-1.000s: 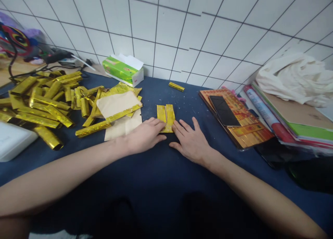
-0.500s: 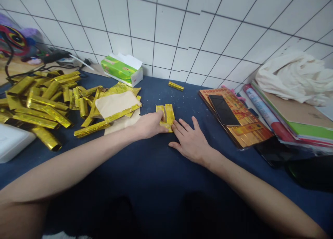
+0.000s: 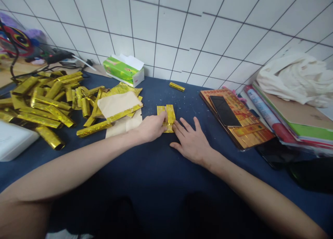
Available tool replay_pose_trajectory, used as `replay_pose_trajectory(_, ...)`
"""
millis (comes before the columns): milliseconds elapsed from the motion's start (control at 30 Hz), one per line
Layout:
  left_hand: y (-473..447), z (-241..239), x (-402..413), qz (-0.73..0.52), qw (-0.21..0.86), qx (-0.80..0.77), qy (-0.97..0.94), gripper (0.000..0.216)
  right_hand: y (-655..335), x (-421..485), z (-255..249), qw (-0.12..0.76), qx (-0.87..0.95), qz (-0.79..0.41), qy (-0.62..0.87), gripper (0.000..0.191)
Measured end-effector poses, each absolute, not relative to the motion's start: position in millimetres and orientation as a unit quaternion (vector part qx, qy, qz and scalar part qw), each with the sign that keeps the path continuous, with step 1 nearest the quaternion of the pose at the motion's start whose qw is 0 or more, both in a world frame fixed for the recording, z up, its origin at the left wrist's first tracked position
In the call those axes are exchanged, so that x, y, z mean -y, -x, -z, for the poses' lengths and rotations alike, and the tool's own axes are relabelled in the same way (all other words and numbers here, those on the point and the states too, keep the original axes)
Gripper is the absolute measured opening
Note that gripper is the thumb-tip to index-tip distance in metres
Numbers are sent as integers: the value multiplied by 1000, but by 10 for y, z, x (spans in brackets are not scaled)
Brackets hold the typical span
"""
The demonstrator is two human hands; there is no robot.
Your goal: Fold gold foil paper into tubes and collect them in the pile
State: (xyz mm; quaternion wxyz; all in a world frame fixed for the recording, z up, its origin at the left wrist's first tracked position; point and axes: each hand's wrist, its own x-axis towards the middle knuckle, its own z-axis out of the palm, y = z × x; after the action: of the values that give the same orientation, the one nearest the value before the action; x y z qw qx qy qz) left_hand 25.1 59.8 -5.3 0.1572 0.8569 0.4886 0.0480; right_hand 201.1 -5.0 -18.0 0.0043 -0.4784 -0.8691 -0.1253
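Observation:
A piece of gold foil paper [image 3: 170,113], folded inward from both sides with a seam down its middle, lies flat on the dark blue table surface. My left hand [image 3: 151,128] is closed at its lower left, the curled fingers and thumb gripping and pressing the paper. My right hand [image 3: 191,139] lies open and palm down, fingers spread, its fingertips touching the paper's lower right edge. To the left, beyond my left forearm, loose gold and tan sheets [image 3: 118,103] overlap. A heap of gold paper tubes [image 3: 49,107] fills the far left.
A single gold tube [image 3: 177,86] lies behind the paper. At the back stands a green tissue box [image 3: 122,70] against the tiled wall. A phone [image 3: 224,110] rests on orange printed packs [image 3: 249,133] at right, beside stacked folders [image 3: 307,128] and white cloth [image 3: 293,77].
My left fingers have shifted slightly over the paper, and the gap between its folded flaps looks narrower. My right hand stays at the edge. The whole view has moved slightly.

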Motion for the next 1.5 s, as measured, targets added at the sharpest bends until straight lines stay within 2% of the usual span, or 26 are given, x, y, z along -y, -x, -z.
replay_pose_trajectory(200, -251, 77, -557, -38, 112, -459, -881, 33, -2013, 46, 179, 0, 868, 129, 480, 59)
replay_pose_trajectory(333, -237, 60, -523, -27, 86, -445, -891, 31, -2020, 40, 183, -2, 869, 130, 478, 59)
replay_pose_trajectory(433, -209, 34, -479, -57, 22, -434, -899, 27, -2024, 43, 186, -2, 869, 130, 477, 59)
replay_pose_trajectory(567, -161, 56, -450, -91, -45, -321, -942, 31, -2025, 49, 179, -5, 870, 129, 476, 58)
replay_pose_trajectory(667, -136, 126, -490, -48, -14, -248, -967, 40, -2032, 48, 170, -9, 872, 127, 472, 58)
replay_pose_trajectory(900, -45, 218, -554, -5, 74, -244, -967, 46, -2078, 33, 214, -10, 873, 124, 471, 61)
replay_pose_trajectory(1067, 39, 202, -484, 3, 110, -240, -965, 76, -2111, 18, 221, -12, 875, 116, 469, 61)
replay_pose_trajectory(1267, 36, 204, -473, -1, 98, -243, -965, 78, -2133, 54, 99, -12, 861, 121, 493, 64)
replay_pose_trajectory(1500, 40, 212, -462, -12, 86, -237, -968, 79, -2008, 182, 150, -20, 905, 60, 420, 74)
